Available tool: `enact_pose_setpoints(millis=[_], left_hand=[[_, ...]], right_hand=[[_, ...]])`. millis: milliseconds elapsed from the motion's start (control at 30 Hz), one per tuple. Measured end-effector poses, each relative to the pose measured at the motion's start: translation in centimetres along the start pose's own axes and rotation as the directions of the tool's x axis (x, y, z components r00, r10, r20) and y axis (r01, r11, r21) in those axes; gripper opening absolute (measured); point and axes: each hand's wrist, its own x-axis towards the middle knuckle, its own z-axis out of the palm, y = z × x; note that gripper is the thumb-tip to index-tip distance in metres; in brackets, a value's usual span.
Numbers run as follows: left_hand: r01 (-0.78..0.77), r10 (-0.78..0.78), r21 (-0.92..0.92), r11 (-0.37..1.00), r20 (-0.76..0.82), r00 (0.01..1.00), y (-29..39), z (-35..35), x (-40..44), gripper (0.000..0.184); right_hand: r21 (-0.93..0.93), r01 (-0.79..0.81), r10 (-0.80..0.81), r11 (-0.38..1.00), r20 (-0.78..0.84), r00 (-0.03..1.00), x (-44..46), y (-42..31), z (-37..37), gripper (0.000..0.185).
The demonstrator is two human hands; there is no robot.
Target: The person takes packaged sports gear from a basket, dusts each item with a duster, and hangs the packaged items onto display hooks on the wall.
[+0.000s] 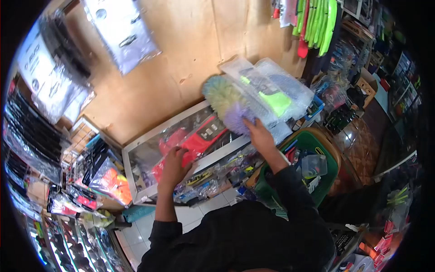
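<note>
A fluffy duster [225, 102], shaded teal, yellow and purple, lies across the far right part of a glass-topped display counter [170, 125]. My right hand [259, 134] has its fingers closed on the purple end. My left hand [174, 167] is over the counter's left half, fingers apart, next to a red plastic-wrapped package [199, 139] with a dark printed panel. Whether those fingertips touch the package I cannot tell. Behind the duster, clear plastic packs with a neon-green item [275, 103] are stacked.
A green basket [333, 174] of small goods stands at my right, near a blue tray [314, 110]. Bagged goods [122, 36] hang on the wooden wall. Neon-green items [321, 25] hang at upper right. Racks of packaged goods [31, 131] line the left.
</note>
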Motion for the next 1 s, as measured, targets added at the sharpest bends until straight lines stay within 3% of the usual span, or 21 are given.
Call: enact_pose_setpoints(millis=[133, 200, 233, 300, 367, 433, 533, 633, 700, 733, 800, 867, 933, 1000], left_hand=[[-0.046, 0.046, 0.05, 0.998, -0.011, 0.999, 2.4, 5.3, 7.4, 0.07], [-0.026, 0.014, 0.17, 0.985, 0.07, 0.997, 3.1, 7.1, 9.6, 0.081], [-0.046, 0.035, 0.17, 0.984, 0.071, 0.997, 3.5, 7.3, 10.4, 0.081], [0.009, -0.038, 0.137, 0.991, 0.216, 0.976, 3.4, 6.7, 11.4, 0.085], [-0.031, -0.001, 0.151, 0.988, 0.208, 0.978, 1.7, 6.8, 11.6, 0.085], [0.044, -0.091, 0.225, 0.973, 0.203, 0.975, 1.9, 5.3, 10.6, 0.082], [0.048, -0.081, 0.149, 0.988, 0.223, 0.972, 0.4, 3.2, 8.5, 0.078], [0.056, -0.07, 0.075, 0.996, 0.196, 0.978, 1.8, -0.3, 7.0, 0.073], [0.201, -0.139, -0.231, 0.952, 0.259, 0.956, 3.2, -3.0, 6.3, 0.073], [0.194, -0.132, -0.23, 0.954, 0.258, 0.957, 4.1, -4.2, 6.2, 0.073], [-0.013, 0.082, -0.383, 0.924, 0.164, 0.983, 6.4, -6.0, 7.1, 0.075], [-0.1, 0.187, -0.468, 0.878, 0.144, 0.972, 7.8, -6.9, 8.5, 0.076], [-0.174, 0.281, -0.549, 0.818, 0.117, 0.953, 9.9, -7.8, 9.6, 0.077], [-0.096, 0.317, -0.828, 0.553, 0.102, 0.943, 12.8, -8.6, 10.7, 0.075]], right_hand=[[-0.071, 0.069, -0.078, 0.995, -0.123, 0.989, 1.5, 2.1, 3.6, 0.049], [-0.06, 0.048, -0.049, 0.997, -0.012, 0.999, 1.4, 2.1, 3.6, 0.049], [-0.065, 0.036, -0.038, 0.997, -0.029, 0.999, 1.2, 2.0, 3.6, 0.049], [-0.047, 0.05, -0.05, 0.998, 0.0, 0.999, 0.7, 1.7, 3.3, 0.049], [-0.032, 0.024, -0.024, 0.999, 0.027, 0.999, 0.6, 1.4, 2.6, 0.05], [-0.016, 0.006, -0.005, 1.0, 0.059, 0.998, 0.5, 1.3, 2.0, 0.051], [0.036, -0.011, 0.005, 0.999, 0.172, 0.985, 0.6, 1.2, 1.3, 0.058], [-0.018, 0.012, -0.01, 1.0, 0.145, 0.989, 0.1, 0.1, 0.1, 0.062], [-0.025, -0.012, 0.017, 1.0, 0.21, 0.977, 0.0, -1.0, -1.2, 0.062], [0.038, 0.068, -0.072, 0.997, 0.127, 0.989, -0.2, -1.4, -1.3, 0.062], [0.086, 0.141, -0.144, 0.986, 0.029, 0.989, -0.3, -2.6, -2.6, 0.063], [0.529, 0.223, -0.246, 0.819, -0.029, 0.969, 0.0, -4.7, -6.1, 0.07], [0.582, 0.268, -0.28, 0.768, -0.07, 0.957, 0.0, -6.7, -9.3, 0.076], [0.635, 0.316, -0.315, 0.705, -0.118, 0.942, 0.0, -8.4, -11.6, 0.083]])
